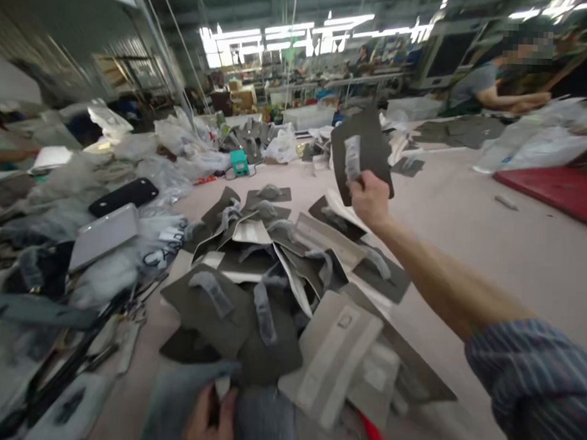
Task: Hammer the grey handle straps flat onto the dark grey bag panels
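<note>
Raised over the far side of the table, my right hand (371, 198) grips a dark grey bag panel (373, 142) by the lower end of its plastic-wrapped handle (352, 156). The panel is held upright. Low in the view, my left hand (212, 419) is closed with a small whitish piece (223, 387) between thumb and fingers; its kind is unclear. This hand is over dark bluish-grey material (267, 418) at the near edge. Between my hands lies a loose heap of similar panels (273, 328), several with wrapped handles, some showing a beige back (339, 350).
On the left are plastic bags (165, 170), a pale flat box (105, 236) and tools. A teal device (238, 162) stands farther back. To the right lie a red board (555, 184) and a small pale stick (506, 202). Another person (491, 86) works at the far right.
</note>
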Demonstrator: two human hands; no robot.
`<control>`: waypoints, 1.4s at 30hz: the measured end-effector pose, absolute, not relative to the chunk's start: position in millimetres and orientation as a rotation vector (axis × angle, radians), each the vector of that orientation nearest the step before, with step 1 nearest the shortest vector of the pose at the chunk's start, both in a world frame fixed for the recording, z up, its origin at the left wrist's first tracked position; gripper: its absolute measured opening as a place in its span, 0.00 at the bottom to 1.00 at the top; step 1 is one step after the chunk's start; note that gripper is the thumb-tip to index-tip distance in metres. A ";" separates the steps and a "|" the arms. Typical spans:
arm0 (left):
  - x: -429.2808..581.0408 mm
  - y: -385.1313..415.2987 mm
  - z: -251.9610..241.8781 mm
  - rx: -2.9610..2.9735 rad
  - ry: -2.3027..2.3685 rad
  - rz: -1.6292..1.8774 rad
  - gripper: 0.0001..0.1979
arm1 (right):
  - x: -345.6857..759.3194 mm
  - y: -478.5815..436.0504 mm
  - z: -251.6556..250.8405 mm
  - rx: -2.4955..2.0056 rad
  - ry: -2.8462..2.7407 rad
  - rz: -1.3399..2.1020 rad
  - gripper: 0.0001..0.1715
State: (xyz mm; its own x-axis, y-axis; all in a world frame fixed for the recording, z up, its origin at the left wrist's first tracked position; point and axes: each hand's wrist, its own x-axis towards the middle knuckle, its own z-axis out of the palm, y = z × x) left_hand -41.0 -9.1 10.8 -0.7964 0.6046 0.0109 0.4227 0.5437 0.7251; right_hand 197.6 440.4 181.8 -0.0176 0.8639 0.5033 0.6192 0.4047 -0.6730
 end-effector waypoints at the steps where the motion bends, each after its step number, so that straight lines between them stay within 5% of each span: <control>1: -38.8 -14.9 8.2 0.871 2.504 1.158 0.18 | 199.8 417.1 190.4 -1.274 -1.690 0.379 0.07; 8: -37.9 -13.8 11.4 1.038 2.298 1.331 0.21 | 191.6 216.8 206.5 -1.015 -1.856 0.875 0.11; 20: -45.5 -21.6 2.4 0.866 1.946 1.629 0.16 | 110.3 104.7 220.3 -1.268 -1.853 0.843 0.12; 27: -50.5 -21.8 -1.0 0.661 1.626 1.868 0.20 | 154.8 -93.7 115.0 -1.572 -1.807 0.926 0.17; 32: -49.6 -30.8 17.2 0.707 1.486 1.847 0.18 | 144.7 -127.0 38.9 -1.655 -1.647 1.171 0.16; 42: -13.6 -22.9 15.6 0.929 1.203 1.488 0.20 | 137.2 -130.3 36.5 -1.537 -1.665 1.384 0.11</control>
